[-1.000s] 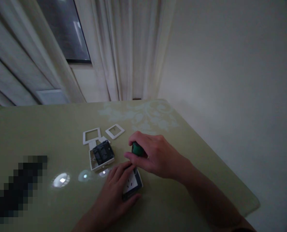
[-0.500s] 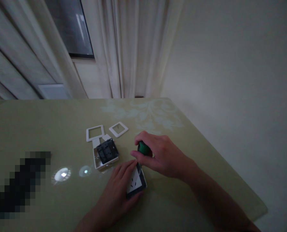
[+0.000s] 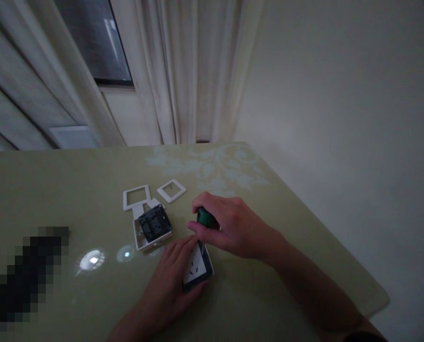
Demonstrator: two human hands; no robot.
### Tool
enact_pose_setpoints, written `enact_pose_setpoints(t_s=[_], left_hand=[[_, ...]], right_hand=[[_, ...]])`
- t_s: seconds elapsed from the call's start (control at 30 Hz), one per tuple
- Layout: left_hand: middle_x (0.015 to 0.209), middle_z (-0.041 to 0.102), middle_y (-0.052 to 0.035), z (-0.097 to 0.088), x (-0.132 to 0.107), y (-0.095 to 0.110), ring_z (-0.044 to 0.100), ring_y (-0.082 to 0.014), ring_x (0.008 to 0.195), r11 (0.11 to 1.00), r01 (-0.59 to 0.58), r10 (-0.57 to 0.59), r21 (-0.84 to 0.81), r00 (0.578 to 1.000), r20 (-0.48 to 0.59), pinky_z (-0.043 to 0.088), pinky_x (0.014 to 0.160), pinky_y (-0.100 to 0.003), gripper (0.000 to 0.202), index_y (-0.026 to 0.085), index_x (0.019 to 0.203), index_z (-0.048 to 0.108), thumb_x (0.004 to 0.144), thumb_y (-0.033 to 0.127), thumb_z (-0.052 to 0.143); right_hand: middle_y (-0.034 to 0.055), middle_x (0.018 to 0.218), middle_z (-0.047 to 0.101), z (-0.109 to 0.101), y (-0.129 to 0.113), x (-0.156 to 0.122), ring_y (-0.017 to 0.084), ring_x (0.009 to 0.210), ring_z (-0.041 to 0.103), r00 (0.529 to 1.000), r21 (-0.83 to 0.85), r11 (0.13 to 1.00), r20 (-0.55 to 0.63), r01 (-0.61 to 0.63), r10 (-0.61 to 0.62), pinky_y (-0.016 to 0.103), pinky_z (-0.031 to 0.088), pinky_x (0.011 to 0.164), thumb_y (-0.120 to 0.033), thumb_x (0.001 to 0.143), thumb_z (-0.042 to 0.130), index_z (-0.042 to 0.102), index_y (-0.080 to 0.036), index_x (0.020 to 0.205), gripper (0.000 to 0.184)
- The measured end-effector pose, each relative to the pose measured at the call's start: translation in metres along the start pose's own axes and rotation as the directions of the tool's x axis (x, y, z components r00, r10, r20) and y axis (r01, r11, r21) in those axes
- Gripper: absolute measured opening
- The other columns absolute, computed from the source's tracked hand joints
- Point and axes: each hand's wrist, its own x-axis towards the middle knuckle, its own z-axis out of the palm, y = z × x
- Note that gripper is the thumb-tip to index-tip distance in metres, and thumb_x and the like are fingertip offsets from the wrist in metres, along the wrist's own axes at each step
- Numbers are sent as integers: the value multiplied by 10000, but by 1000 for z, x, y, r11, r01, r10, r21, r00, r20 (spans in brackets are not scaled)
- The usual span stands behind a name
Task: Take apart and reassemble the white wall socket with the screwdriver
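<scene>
My left hand [image 3: 174, 268] is closed around a wall socket [image 3: 195, 267] with a white slotted face and a dark surround, keeping it on the table. Above the socket's far end, my right hand [image 3: 226, 223] grips the green handle of a screwdriver [image 3: 207, 218]. The handle is upright; its tip is mostly hidden behind the fingers and at the socket's edge. To the left of my hands sits a white back box [image 3: 144, 244] with a second, dark socket module [image 3: 155, 222] tilted on top of it.
Two white square frames, a left one [image 3: 125, 199] and a right one [image 3: 181, 191], lie behind the back box. A pixelated dark object [image 3: 26, 275] is on the left of the table [image 3: 101, 190]. A wall [image 3: 340, 142] runs along the right edge; curtains [image 3: 183, 71] hang behind.
The whole view has shifted slightly, so everything on the table appears a little further left. Both hands keep their hold on the socket and screwdriver.
</scene>
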Motion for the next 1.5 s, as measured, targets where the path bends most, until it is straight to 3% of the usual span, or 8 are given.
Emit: enact_pose_setpoints(t_s=[0.23,0.47,0.67,0.87,1.03,1.2,1.4,1.5], left_hand=[[1509,665,-116,-2,0,0,620,-412,1376,999,-24,23,-22,1000,-20,559,1137,-602,785,346,1620,415,927,343,784],[1535,651,-124,-2,1,-1,629,-415,1370,999,-11,11,-30,1000,-9,568,1124,-600,839,345,1643,378,916,330,796],[1463,696,-90,-8,3,-3,675,-388,1311,996,-46,46,-82,999,-5,590,1097,-594,817,421,1656,348,960,374,773],[1567,628,-113,-8,3,-9,619,-402,1408,997,-40,40,-68,999,-2,544,1163,-608,907,388,1683,295,933,354,803],[1533,650,-115,-9,5,-12,617,-406,1394,997,14,-16,-76,999,-32,536,1159,-613,857,369,1652,358,923,330,808],[1506,668,-117,-10,6,-16,632,-415,1371,997,16,-23,-78,996,-88,541,1146,-609,838,359,1618,416,889,300,825],[1492,677,-109,-10,7,-14,646,-396,1353,995,-11,3,-99,996,-84,551,1131,-609,808,356,1617,421,912,328,815],[1491,669,-108,-12,8,-12,635,-395,1366,996,-6,1,-93,998,-61,539,1150,-605,817,351,1626,393,924,329,810]], right_hand=[[37,1004,745,-5,-4,-3,165,866,660,970,55,977,117,207,-212,265,493,800,-204,999,630,619,-208,1135,137],[-3,673,669,-10,-14,-6,168,587,567,998,-375,925,18,61,-59,322,259,568,-484,1117,542,640,-211,948,335],[26,915,743,-21,-14,-3,187,842,628,922,-92,940,250,328,-297,312,451,820,-318,1103,552,643,-210,1048,152],[-14,713,653,-19,-16,-6,171,659,575,992,-207,978,129,35,-8,301,346,636,-440,1100,565,622,-220,944,276],[47,960,737,-22,-20,-5,200,895,641,945,-95,968,259,231,-200,326,448,869,-262,1071,533,645,-192,1085,132],[0,715,652,-14,-16,-4,187,661,563,995,-268,963,100,35,-9,317,331,638,-417,1084,528,626,-213,981,248],[58,980,717,-12,-16,-1,195,893,618,953,-96,964,206,246,-223,321,437,856,-275,1063,547,607,-179,1075,114],[35,872,696,-13,-16,-1,196,789,599,985,-170,979,150,114,-89,311,406,746,-364,1066,557,611,-189,1075,184]])
